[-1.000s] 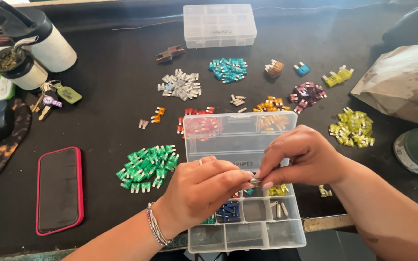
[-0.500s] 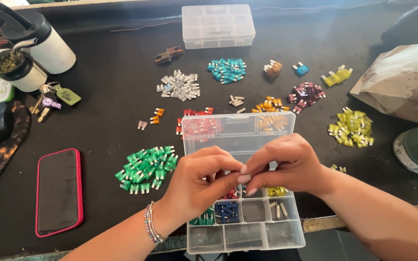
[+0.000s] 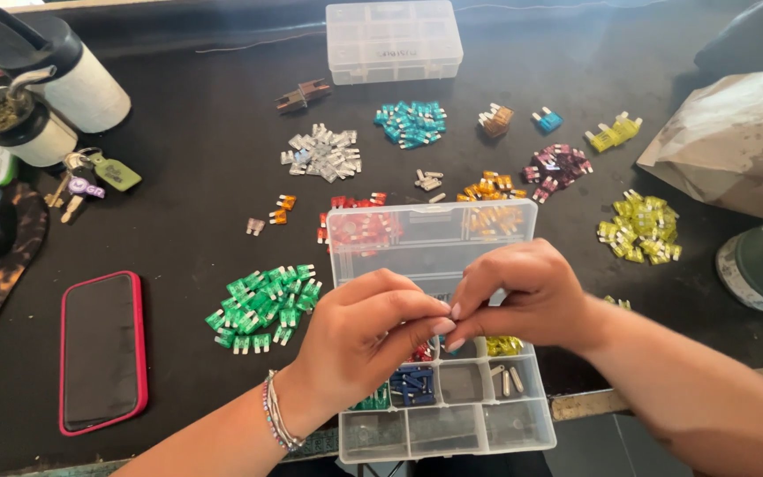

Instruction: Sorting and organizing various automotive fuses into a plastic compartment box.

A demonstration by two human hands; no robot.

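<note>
My left hand (image 3: 364,340) and my right hand (image 3: 523,296) meet fingertip to fingertip above a clear compartment box (image 3: 452,435). Both pinch a tiny fuse that the fingers almost hide. The box's lid (image 3: 434,238) lies open towards the back. Under my hands, compartments hold dark blue fuses (image 3: 415,385), yellow fuses (image 3: 503,344) and a few small grey pieces (image 3: 507,380). A beaded bracelet sits on my left wrist. A heap of green fuses (image 3: 267,305) lies just left of the box.
Sorted fuse heaps lie on the black table: red (image 3: 351,202), clear (image 3: 321,155), teal (image 3: 412,122), orange (image 3: 487,187), purple (image 3: 558,165), yellow (image 3: 639,228). A shut clear box (image 3: 393,40) stands at the back. A red-cased phone (image 3: 103,349), keys (image 3: 90,181), a flask (image 3: 64,71) are left; a paper bag (image 3: 735,141) right.
Both hands have risen slightly over the box and closed tighter together, the right hand's fingers now curled over the left hand's fingertips. Nothing on the table has shifted.
</note>
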